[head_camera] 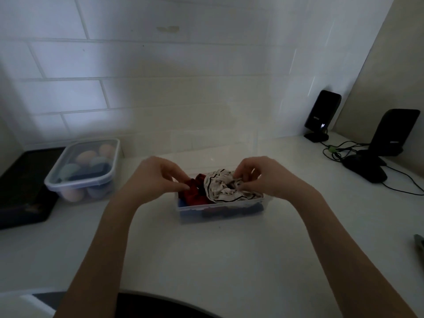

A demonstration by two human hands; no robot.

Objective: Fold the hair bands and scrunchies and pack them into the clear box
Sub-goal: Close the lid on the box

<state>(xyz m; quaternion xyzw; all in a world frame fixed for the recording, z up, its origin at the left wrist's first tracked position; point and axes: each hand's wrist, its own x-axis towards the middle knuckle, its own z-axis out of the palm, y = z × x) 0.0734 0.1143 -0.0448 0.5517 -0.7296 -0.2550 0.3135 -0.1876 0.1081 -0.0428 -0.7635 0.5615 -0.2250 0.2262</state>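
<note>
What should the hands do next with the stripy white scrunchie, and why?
Probably push it down into the clear box. The white striped scrunchie bulges above the rim, pinched by the right hand, while the left hand touches the red scrunchie beside it. The box looks nearly full, so pressing it flatter should help it fit.

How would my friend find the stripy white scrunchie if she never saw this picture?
Start at the white counter and find the open clear box between the person's two hands. The stripy scrunchie sits on top at the box's right side, pinched by the right hand. It is the only white one with thin dark lines; its neighbour is plain red.
</note>
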